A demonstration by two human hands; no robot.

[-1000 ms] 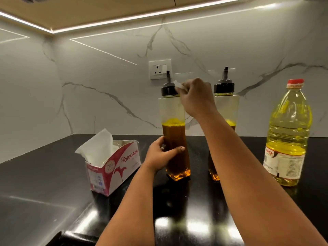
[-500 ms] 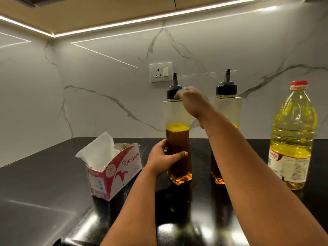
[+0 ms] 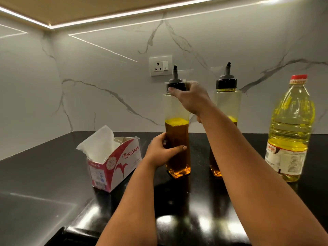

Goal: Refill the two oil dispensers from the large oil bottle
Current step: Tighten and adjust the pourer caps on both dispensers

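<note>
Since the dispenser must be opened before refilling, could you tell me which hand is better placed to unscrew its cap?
Probably the right hand: its fingers already curl round the black cap, while the left hand steadies the left dispenser.

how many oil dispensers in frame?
2. One dispenser stands mid-counter, body held by the left hand, cap gripped by the right hand. The other dispenser stands behind the right forearm, partly hidden.

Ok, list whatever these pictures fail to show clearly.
- Second dispenser, head view: the right forearm hides most of its lower body, so its oil level shows only as a sliver.
- Near dispenser's cap: the right hand grips it, motion-blurred; whether any tissue sits in that grip cannot be told.
- Large oil bottle: label print too small to read.
- Tissue box: small print illegible.
</note>
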